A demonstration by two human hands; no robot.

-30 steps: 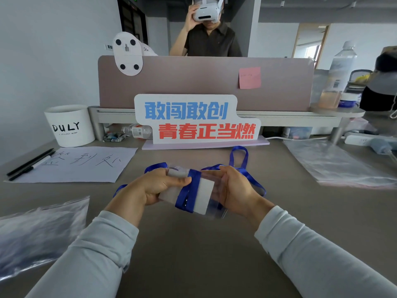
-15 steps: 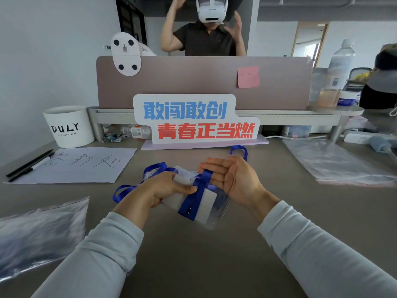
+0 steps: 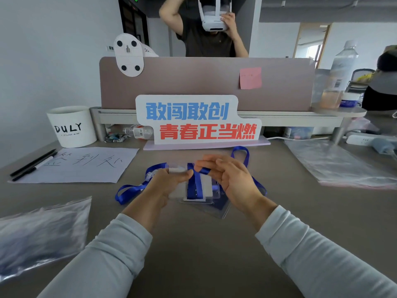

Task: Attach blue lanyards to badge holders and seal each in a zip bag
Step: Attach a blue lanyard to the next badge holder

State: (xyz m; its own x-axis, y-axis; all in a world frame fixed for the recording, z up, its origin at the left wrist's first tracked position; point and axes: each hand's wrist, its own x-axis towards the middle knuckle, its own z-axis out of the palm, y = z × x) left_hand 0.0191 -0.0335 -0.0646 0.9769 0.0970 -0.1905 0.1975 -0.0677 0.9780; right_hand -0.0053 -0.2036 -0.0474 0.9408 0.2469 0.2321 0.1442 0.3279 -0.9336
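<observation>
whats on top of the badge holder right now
A blue lanyard wraps across the white card in the badge holder. Its left part is hidden by the grip of the left hand.

The lanyard (image 3: 194,186) is plain royal blue. The badge holder (image 3: 209,190) is clear over a white card. The sign (image 3: 197,120) is white, with light blue characters above red ones. A pink sticky note (image 3: 250,78) sits on a mauve-brown partition (image 3: 182,82). The white cup (image 3: 72,125) bears black "DULY" lettering. The white paper (image 3: 86,166) carries black handwritten strokes. The pens (image 3: 32,163) are black. The clear zip bag (image 3: 43,233) shows what seems dark blue inside. The desk (image 3: 204,254) is grey-brown.
</observation>
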